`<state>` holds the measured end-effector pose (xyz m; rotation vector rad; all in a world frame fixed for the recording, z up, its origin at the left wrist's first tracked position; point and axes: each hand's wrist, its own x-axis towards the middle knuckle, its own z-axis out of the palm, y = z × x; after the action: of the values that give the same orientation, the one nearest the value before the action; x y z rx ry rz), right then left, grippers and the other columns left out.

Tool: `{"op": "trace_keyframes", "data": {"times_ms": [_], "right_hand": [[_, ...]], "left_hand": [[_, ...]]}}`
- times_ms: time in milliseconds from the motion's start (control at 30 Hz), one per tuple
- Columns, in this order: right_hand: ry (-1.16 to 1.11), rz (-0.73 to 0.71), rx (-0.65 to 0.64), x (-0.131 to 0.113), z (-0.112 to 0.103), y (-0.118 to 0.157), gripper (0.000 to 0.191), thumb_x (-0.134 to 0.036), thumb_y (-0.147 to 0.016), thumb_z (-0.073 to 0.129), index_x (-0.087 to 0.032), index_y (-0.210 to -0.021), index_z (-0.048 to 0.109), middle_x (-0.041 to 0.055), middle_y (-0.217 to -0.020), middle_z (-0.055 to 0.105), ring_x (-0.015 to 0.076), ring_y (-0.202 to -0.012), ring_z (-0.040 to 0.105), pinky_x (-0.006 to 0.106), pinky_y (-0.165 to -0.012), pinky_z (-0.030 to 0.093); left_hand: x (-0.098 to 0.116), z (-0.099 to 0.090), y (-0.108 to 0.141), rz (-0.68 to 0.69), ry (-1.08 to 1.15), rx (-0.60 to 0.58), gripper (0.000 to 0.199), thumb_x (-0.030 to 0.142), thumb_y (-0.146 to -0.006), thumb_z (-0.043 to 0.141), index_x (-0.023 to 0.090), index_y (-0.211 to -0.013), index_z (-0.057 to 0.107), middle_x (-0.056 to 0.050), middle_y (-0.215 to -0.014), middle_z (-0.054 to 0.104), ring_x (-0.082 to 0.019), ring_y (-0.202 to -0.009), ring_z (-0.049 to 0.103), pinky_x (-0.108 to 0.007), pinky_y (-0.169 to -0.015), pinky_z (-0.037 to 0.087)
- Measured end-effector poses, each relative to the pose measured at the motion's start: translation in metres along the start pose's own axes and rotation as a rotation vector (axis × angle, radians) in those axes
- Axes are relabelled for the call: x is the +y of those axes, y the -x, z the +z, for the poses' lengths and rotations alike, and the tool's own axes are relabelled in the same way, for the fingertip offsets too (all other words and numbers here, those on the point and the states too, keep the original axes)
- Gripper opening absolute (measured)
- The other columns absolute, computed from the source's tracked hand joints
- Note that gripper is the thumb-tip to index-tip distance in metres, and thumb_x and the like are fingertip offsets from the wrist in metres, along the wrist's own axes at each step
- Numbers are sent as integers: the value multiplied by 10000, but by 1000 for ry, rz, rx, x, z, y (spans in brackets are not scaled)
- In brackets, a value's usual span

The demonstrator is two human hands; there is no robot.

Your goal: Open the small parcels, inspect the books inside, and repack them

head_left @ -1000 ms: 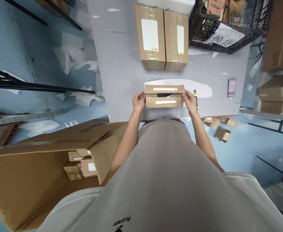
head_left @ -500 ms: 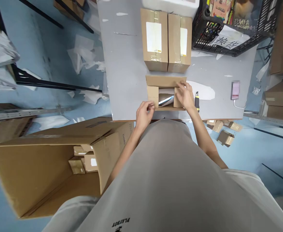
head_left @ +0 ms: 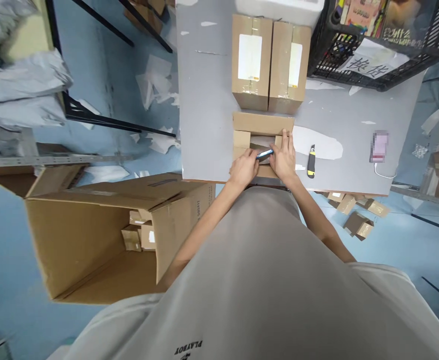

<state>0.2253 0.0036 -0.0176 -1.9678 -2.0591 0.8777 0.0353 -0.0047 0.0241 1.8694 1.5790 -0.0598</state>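
Observation:
An open cardboard box [head_left: 263, 122] lies near the table's front edge, its far flap laid back and side flaps spread. Inside it is a thin, glossy item with a bluish edge [head_left: 265, 154], slanted; its kind cannot be made out. My left hand [head_left: 244, 168] reaches over the box's near left side, its curled fingertips at the item's left end. At the right side, my right hand [head_left: 284, 156] has its fingers laid over the box wall and its thumb inside, close to the item's right end. Both hands partly hide the box.
Two taped cardboard boxes [head_left: 251, 65] stand behind. A yellow-black utility knife [head_left: 311, 161] lies to the right on the table, near white paper [head_left: 320, 143] and a phone with a cable [head_left: 379, 146]. A black crate [head_left: 362, 80] stands back right. A large open carton [head_left: 88, 240] is at left.
My left hand has moved from the box's left edge inward to the item. My right hand's fingers have straightened along the right side. The view has shifted slightly.

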Motion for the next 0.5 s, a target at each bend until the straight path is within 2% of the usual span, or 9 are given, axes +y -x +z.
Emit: {"op": "trace_keyframes", "data": {"times_ms": [100,233,367,500], "right_hand": [[-12,-2,15,1,-9,8,540,-217,-1079,609,-168,-1613,668,170,-1964,217,377,-1852,83,690,-1478,205],[-41,2,110,21,-26,27,615,-151,-1032,535,-182,-1633,659,168,-1896,381,387,-1818,220,712,-1457,275],[-63,53,187,48,-36,45,558,-195,-1063,507,-182,-1586,700,202,-1774,542,398,-1717,410,688,-1419,369],[-126,85,217,55,-34,50,504,-282,-1110,507,-191,-1558,722,209,-1622,672,379,-1560,577,613,-1363,470]], "left_hand": [[16,-6,-19,-24,-112,-90,460,237,-1129,551,163,-1567,671,-208,-1483,714,-399,-1274,763,-482,-1047,600],[27,-3,-36,-2,-198,-167,392,211,-1108,575,147,-1463,727,-211,-1445,731,-393,-1308,748,-471,-1050,592],[32,3,-49,12,-244,-192,341,224,-1100,613,139,-1387,778,-225,-1414,764,-399,-1328,741,-474,-1084,579],[34,8,-62,8,-279,-158,298,234,-1082,655,124,-1300,827,-255,-1331,808,-420,-1314,756,-486,-1072,586]]}}
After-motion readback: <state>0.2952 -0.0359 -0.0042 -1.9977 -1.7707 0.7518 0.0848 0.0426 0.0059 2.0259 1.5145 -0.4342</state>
